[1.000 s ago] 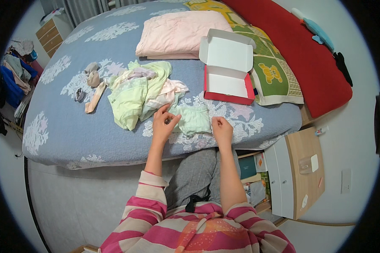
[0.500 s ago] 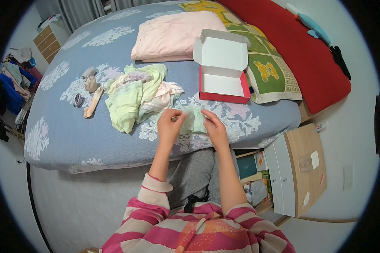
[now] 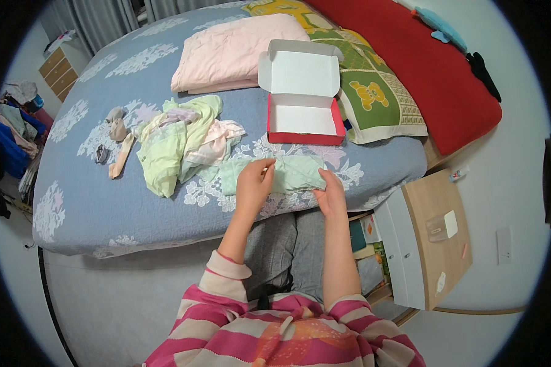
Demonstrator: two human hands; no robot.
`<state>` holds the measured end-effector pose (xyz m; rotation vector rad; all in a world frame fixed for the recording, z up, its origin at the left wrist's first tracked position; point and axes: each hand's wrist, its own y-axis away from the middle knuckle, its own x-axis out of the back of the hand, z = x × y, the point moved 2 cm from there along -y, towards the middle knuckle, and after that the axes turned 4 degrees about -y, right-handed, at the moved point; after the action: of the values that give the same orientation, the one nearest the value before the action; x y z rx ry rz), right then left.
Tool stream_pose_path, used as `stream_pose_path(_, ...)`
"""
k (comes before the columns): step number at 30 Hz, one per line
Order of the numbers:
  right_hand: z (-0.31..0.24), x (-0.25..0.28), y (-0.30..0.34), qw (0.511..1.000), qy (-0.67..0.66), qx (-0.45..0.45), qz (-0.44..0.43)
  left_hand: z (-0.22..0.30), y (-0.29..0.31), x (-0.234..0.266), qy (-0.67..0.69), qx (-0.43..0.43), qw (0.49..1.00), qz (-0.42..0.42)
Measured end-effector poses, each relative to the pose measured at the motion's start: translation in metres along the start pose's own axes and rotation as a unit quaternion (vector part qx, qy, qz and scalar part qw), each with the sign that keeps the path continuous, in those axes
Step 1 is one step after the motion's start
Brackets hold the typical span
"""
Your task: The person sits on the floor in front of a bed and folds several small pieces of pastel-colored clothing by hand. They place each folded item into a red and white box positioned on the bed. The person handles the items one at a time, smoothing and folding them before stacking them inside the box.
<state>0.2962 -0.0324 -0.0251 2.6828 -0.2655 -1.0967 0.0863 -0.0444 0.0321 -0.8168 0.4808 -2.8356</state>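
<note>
A pale mint-green cloth garment point(image 3: 297, 174) lies stretched out along the bed's near edge. My left hand point(image 3: 254, 183) is over its middle, thumb and forefinger closed near its upper edge; the other fingers are partly hidden. At the garment's right end, my right hand point(image 3: 330, 194) grips the cloth, thumb on top and fingers partly underneath. Just left is a loose heap of light clothes point(image 3: 165, 156), yellow-green, pink and lilac. Beyond the garment stands an open box point(image 3: 306, 137) with red sides, a white inside and its lid raised.
Several small rolled or loose socks point(image 3: 117, 129) lie left of the heap. A folded pink quilt point(image 3: 226, 55) is behind it. A green and yellow bear-patterned cloth point(image 3: 379, 98) and a red bolster point(image 3: 428, 79) lie right. A wooden-topped cabinet point(image 3: 434, 232) stands beside the bed.
The mint-green garment now spreads wider, reaching further both left and right. My right hand has moved right and turned, and my hands are further apart. The whole view has shifted slightly.
</note>
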Motion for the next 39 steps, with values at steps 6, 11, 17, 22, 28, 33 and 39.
stream_pose_path(6, 0.003, -0.018, -0.002, 0.832, 0.485, 0.253, 0.093, -0.007, 0.028, -0.006, -0.175, -0.211, 0.959, -0.066)
stream_pose_path(11, 0.022, -0.045, 0.015, 0.737, 0.557, 0.382, 0.031, -0.019, 0.032, -0.011, -0.090, -0.190, 0.976, -0.062)
stream_pose_path(17, 0.004, -0.026, 0.013, 0.799, 0.464, 0.368, 0.099, -0.026, 0.038, 0.004, 0.007, -0.158, 0.987, 0.034)
stream_pose_path(22, 0.001, -0.026, 0.013, 0.716, 0.632, 0.283, 0.085, -0.022, 0.040, 0.016, -0.109, -0.171, 0.976, 0.080)
stream_pose_path(28, 0.017, -0.041, 0.005, 0.651, 0.689, 0.295, 0.123, -0.024, 0.029, -0.011, -0.256, -0.218, 0.942, 0.001)
stream_pose_path(33, 0.024, -0.063, 0.010, 0.679, 0.631, 0.361, 0.109, -0.025, 0.029, 0.007, -0.086, -0.143, 0.983, 0.071)
stream_pose_path(39, 0.053, -0.120, 0.033, 0.624, 0.629, 0.463, -0.013, -0.064, 0.029, 0.054, 0.222, 0.168, 0.956, 0.096)
